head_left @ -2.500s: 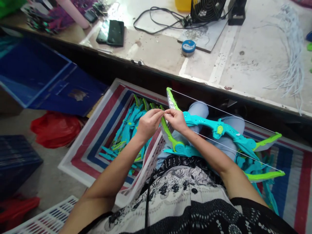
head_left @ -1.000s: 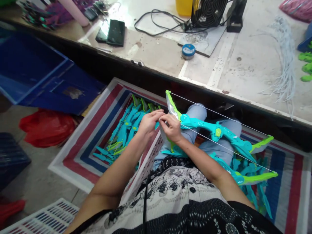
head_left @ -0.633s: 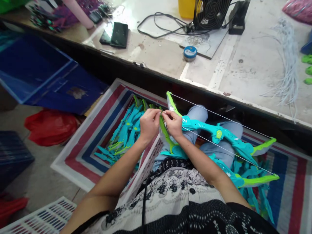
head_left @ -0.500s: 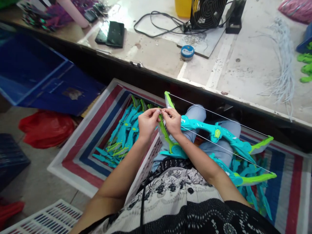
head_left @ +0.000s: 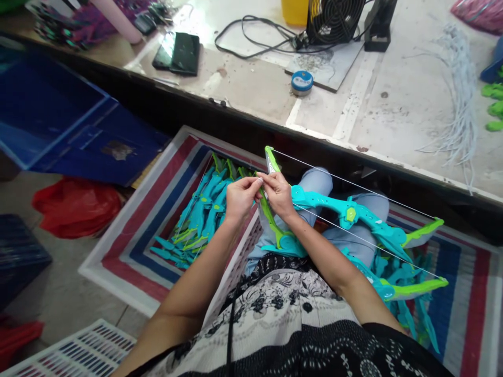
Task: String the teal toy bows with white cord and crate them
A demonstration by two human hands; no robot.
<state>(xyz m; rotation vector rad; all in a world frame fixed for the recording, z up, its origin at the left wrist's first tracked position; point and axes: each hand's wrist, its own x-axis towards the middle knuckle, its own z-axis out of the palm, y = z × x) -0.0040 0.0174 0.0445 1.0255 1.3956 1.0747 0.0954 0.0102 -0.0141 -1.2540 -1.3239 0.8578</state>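
Two teal and green toy bows lie across my lap, the upper bow (head_left: 349,209) strung with a thin white string (head_left: 353,183). The lower bow (head_left: 393,285) runs under my right forearm. My left hand (head_left: 240,198) and my right hand (head_left: 278,192) meet at the lower bow's green limb tip (head_left: 267,204). Both pinch the end of the white string there; the fingertips touch.
A striped woven bag (head_left: 133,230) on my left holds several teal bows (head_left: 200,214). The workbench (head_left: 377,115) ahead carries phones (head_left: 177,51), a blue spool (head_left: 302,82), a fan (head_left: 334,18), cables and a bundle of white strings (head_left: 459,99). Blue bins (head_left: 51,115) and a red bag (head_left: 74,207) lie on the floor.
My hands stay pinched together at the bow's limb tip, fingers shifting slightly. The bows and the view have barely moved.
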